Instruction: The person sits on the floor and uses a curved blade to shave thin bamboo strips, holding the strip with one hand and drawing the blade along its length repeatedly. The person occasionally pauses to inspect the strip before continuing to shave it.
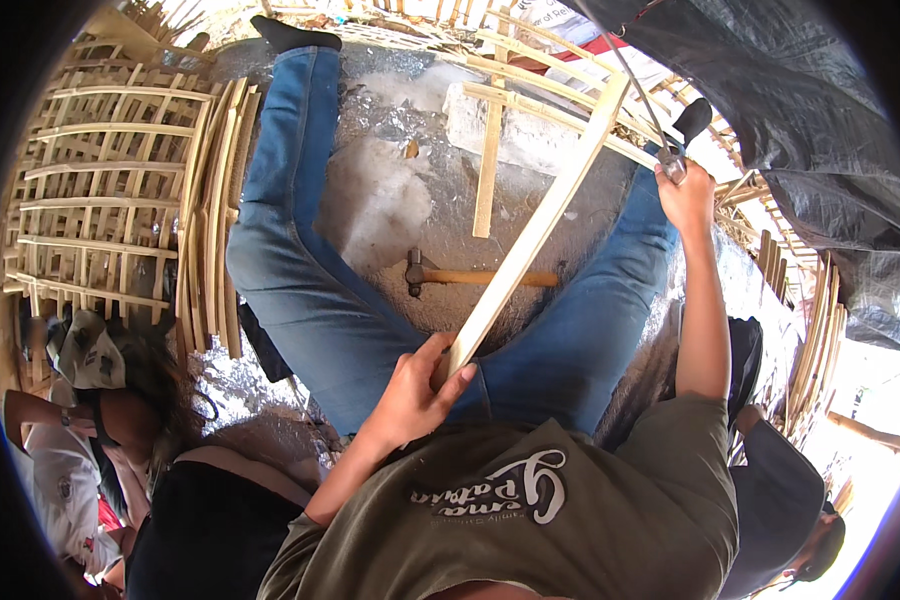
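Note:
My left hand [415, 395] is closed around the near end of a long pale bamboo slat [538, 235], close to my lap. The slat slants away to the upper right, its far end near some crossed strips. My right hand [688, 200], above my right shin, grips the grey handle of a long, thin-bladed knife [642, 95]. Its narrow blade points away and to the left, past the slat's far end; whether they touch I cannot tell. Between my legs [310, 240] a hammer [490, 278] with a wooden handle lies on the ground.
Crossed bamboo strips [485, 180] rest on a pale block ahead. Woven bamboo panels [110, 190] and stacked slats [215, 220] stand at left. A black plastic sheet [820, 120] hangs at upper right. Other people sit close by at lower left [80, 450] and lower right [780, 500].

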`<move>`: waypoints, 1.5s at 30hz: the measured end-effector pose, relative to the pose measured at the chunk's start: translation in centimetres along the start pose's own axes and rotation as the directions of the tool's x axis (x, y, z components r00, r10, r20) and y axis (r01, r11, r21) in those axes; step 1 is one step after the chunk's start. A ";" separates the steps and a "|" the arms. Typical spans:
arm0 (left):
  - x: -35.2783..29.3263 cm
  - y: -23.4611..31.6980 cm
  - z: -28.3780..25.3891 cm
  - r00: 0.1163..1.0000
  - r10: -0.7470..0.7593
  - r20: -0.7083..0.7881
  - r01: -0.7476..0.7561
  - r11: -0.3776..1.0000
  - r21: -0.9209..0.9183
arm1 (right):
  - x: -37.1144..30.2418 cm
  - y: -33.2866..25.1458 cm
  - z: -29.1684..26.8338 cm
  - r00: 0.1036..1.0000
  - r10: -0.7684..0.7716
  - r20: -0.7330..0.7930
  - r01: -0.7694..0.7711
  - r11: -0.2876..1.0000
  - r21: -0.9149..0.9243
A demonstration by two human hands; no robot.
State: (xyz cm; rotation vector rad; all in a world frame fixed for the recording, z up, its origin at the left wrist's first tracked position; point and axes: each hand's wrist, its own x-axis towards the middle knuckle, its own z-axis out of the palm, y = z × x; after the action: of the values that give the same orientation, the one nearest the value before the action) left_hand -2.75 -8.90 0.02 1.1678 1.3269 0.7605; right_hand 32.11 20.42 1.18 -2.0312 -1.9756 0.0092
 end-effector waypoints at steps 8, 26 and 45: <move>0.7 0.8 0.4 0.996 -0.044 -0.074 0.042 0.999 -0.028 | -4.4 -1.8 -1.5 0.998 -0.061 0.014 0.056 0.967 0.250; -1.1 0.6 2.0 0.981 -0.194 0.002 0.170 0.855 -0.490 | -13.8 -8.9 -3.9 0.842 -0.488 0.231 0.413 0.858 0.306; -1.6 -0.2 2.1 0.956 -0.287 0.063 0.246 0.664 -0.706 | -19.3 -11.8 -3.6 0.697 -0.590 0.408 0.377 0.785 0.492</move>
State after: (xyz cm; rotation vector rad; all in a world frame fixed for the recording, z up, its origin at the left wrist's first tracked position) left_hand -1.03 -10.88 0.07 0.3147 1.0504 0.9682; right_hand 20.38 0.82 3.21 -1.2687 -2.5559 0.8744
